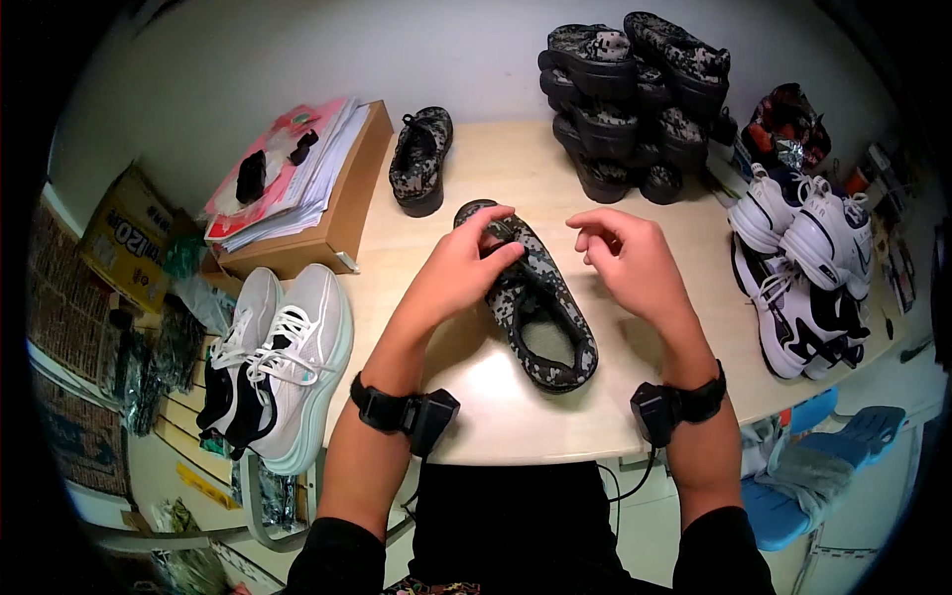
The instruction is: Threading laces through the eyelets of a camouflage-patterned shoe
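Observation:
A digital-camouflage fabric shoe [554, 297] lies on the pale wooden table in front of me, its toe pointing away and its opening facing up. My left hand [476, 256] is at the front part of this shoe, thumb and fingers around its lace area. Whether a lace is pinched there is hard to tell. To the right of the shoe, my right hand [621, 256] is raised with its fingers curled and parted, holding nothing visible. A similar camouflage shoe with black laces [422, 160] stands farther back, left of centre. Both wrists wear black straps with small devices.
Camouflage shoes [636, 97] are stacked at the back right. White sneakers [803, 245] stand piled at the right edge, grey-white sneakers [297, 357] at the left. Behind those, a cardboard box [297, 249] bears papers. A blue chair [781, 513] with a grey cloth is below right.

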Motion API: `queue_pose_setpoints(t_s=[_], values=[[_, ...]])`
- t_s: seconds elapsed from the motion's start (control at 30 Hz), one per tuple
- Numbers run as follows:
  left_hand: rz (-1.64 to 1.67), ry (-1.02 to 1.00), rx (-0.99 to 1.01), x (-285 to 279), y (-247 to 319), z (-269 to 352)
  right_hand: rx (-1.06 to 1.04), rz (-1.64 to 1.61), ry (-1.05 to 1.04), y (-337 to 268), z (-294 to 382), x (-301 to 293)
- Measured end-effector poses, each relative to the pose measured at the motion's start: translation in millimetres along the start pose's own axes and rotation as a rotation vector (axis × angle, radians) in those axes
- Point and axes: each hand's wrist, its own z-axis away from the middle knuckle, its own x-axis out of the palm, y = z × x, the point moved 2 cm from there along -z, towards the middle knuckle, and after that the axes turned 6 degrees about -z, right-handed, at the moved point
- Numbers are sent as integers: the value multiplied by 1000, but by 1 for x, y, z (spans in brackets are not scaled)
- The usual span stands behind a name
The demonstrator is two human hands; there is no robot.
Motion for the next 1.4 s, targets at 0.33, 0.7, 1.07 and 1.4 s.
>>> queue_pose_setpoints(t_s=[0.33,0.7,1.07,1.4], values=[[574,232,-89,-3,3,6,-48,461,-74,-48,30,23],[837,29,-208,15,22,14,125,579,-135,-16,21,29],[870,141,86,6,18,11,515,-629,-3,9,-3,42],[-470,976,488,-46,-2,10,451,-1175,99,13,3,41]])
